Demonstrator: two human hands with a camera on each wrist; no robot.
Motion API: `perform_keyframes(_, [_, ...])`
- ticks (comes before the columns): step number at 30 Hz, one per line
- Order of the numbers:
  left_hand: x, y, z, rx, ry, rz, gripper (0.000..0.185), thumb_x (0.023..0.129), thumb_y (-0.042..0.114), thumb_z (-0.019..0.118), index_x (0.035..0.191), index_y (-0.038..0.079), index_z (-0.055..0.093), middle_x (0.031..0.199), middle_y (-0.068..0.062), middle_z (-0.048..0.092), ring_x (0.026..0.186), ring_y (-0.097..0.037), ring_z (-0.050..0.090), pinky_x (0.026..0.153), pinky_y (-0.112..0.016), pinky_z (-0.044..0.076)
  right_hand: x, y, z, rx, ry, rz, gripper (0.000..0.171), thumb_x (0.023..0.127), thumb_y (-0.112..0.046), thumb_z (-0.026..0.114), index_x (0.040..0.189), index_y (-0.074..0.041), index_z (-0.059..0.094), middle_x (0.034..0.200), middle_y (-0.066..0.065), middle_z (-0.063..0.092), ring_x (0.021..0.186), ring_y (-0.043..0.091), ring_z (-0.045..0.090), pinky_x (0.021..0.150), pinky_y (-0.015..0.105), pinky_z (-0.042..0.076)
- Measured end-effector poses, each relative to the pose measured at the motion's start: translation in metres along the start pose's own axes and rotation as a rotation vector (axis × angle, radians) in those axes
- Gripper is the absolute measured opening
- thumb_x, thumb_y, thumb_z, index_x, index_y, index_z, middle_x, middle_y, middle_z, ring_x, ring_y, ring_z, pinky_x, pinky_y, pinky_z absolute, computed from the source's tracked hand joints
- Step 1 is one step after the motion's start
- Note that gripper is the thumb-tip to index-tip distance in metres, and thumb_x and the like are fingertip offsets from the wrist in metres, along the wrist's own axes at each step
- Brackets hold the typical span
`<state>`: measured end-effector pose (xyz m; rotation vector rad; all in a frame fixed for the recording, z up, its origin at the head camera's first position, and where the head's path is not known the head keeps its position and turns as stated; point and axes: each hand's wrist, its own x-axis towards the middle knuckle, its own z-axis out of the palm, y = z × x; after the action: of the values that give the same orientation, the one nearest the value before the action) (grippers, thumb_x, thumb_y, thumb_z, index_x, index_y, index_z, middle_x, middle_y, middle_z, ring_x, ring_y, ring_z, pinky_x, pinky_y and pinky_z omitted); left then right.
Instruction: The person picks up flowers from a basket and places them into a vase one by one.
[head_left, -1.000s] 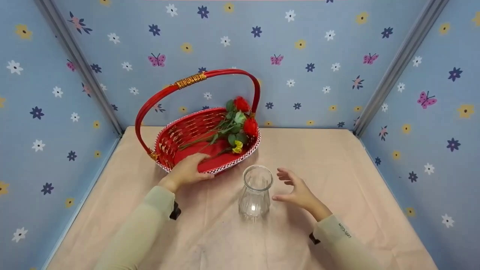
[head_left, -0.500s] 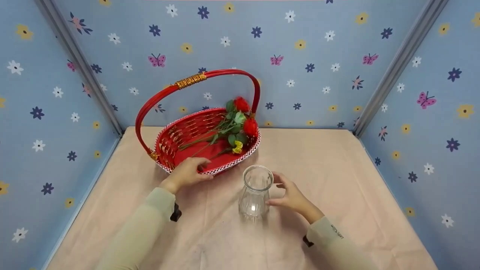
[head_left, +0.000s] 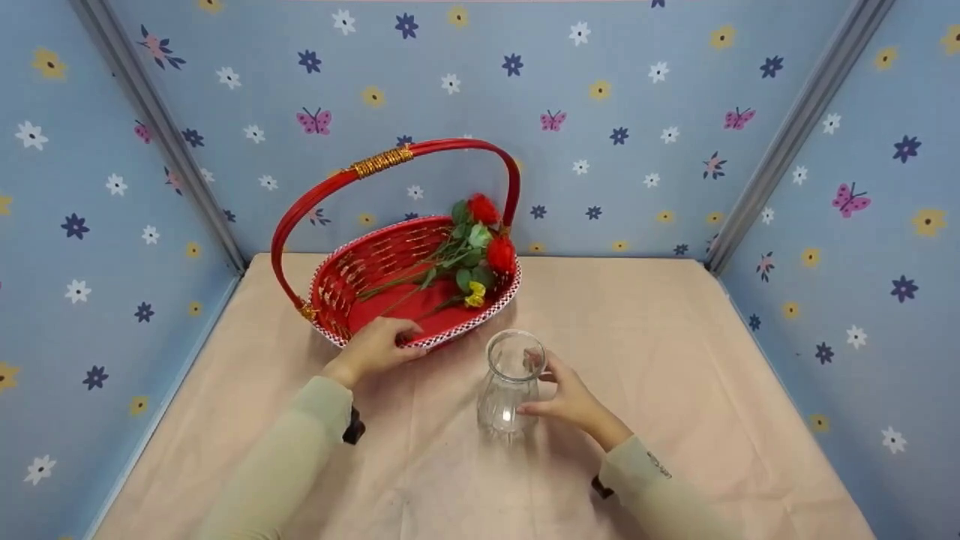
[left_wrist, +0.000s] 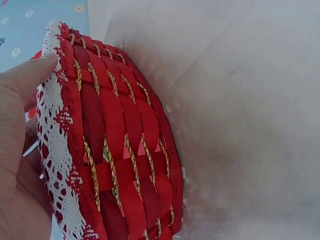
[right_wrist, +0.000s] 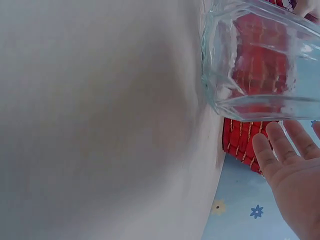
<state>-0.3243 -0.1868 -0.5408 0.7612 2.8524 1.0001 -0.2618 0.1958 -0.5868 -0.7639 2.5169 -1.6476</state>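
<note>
A red woven basket (head_left: 459, 328) with a tall hoop handle and lace-trimmed rim stands at the back left. My left hand (head_left: 373, 349) grips its front rim, thumb outside and fingers over the inner side; the left wrist view shows the thumb (left_wrist: 37, 70) on the white lace (left_wrist: 57, 145). Artificial flowers (head_left: 476, 259), red, pale green and yellow, lie inside the basket. In front of it stands an upright clear glass vase (head_left: 504, 409). My right hand (head_left: 568, 396) is at its right side, thumb in front and fingers behind. In the right wrist view, extended fingers (right_wrist: 284, 145) lie beside the glass.
Pale pink cloth (head_left: 675, 337) covers the table. Blue flower-patterned panels (head_left: 637, 75) enclose it at the back and both sides, joined by grey corner posts (head_left: 795, 142). The basket's handle (head_left: 465, 144) arches high over the flowers.
My right hand has moved left, from beside the vase to around its right side. The left hand stays on the basket rim, and basket and vase have not moved.
</note>
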Motion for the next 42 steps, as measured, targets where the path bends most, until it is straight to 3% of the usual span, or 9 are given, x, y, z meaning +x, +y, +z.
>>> perform_keyframes(4, [0.002,0.000,0.003,0.014,0.024,0.019,0.019,0.095,0.023,0.086,0.110,0.012,0.081,0.100,-0.003,0.080,0.091,-0.019,0.073,0.088,-0.047,0.061,0.001,0.002,0.004,0.027,0.011,-0.015,0.083,0.077,-0.005,0.097,0.146,0.007,0.054,0.147,0.033,0.061,0.137,0.049,0.060,0.114,0.059,0.052])
perform_keyframes(15, [0.005,0.001,0.008,-0.002,0.049,0.028,0.018,0.094,0.027,0.087,0.101,0.011,0.081,0.096,-0.002,0.080,0.087,-0.016,0.071,0.086,-0.044,0.060,0.001,0.003,0.012,0.105,0.013,0.034,0.085,0.080,-0.008,0.095,0.148,0.012,0.049,0.152,0.040,0.054,0.146,0.054,0.052,0.122,0.065,0.041])
perform_keyframes(24, [0.005,0.003,0.010,0.089,0.113,-0.006,0.020,0.094,0.037,0.087,0.094,0.017,0.082,0.092,0.001,0.080,0.084,-0.016,0.071,0.082,-0.047,0.060,0.002,0.006,0.017,0.091,0.031,0.069,0.087,0.079,-0.011,0.096,0.149,0.009,0.050,0.151,0.037,0.057,0.145,0.052,0.053,0.120,0.064,0.044])
perform_keyframes(31, [0.007,0.003,0.014,0.105,0.116,-0.025,0.019,0.091,0.033,0.089,0.088,0.017,0.080,0.088,0.001,0.079,0.081,-0.018,0.070,0.080,-0.048,0.060,-0.002,0.010,0.023,0.084,0.057,0.109,0.088,0.081,-0.016,0.096,0.153,0.002,0.051,0.156,0.032,0.056,0.146,0.048,0.053,0.122,0.064,0.043])
perform_keyframes(42, [0.010,0.005,0.011,0.091,0.098,-0.026,0.024,0.091,0.032,0.089,0.082,0.019,0.071,0.080,0.004,0.072,0.073,-0.012,0.059,0.075,-0.041,0.053,-0.002,0.010,0.024,0.071,0.092,0.093,0.086,0.080,-0.017,0.096,0.151,0.004,0.053,0.153,0.033,0.057,0.145,0.049,0.055,0.120,0.065,0.044])
